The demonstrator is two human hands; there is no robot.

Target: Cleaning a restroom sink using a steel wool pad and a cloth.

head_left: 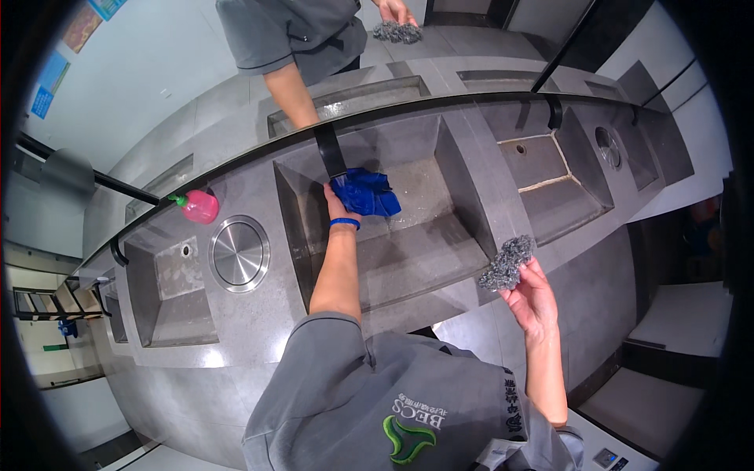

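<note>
A bunched blue cloth [371, 194] is in my left hand [337, 206], just under the black faucet [328, 149] over the middle sink basin [416, 271]. The fingers of that hand are partly hidden behind the cloth. A blue band circles my left wrist. To the right, my right hand [532, 304] pinches a grey steel wool scourer [508, 264] between thumb and fingers. The scourer is held up near the basin's front right corner, apart from the cloth. The middle basin's bottom looks wet and has pale marks.
A pink bottle with a green top [196, 206] stands on the counter at left, near a round metal lid [240, 253]. More basins lie to the left [177, 314] and right [542, 204]. A mirror behind the counter reflects my arms and the scourer.
</note>
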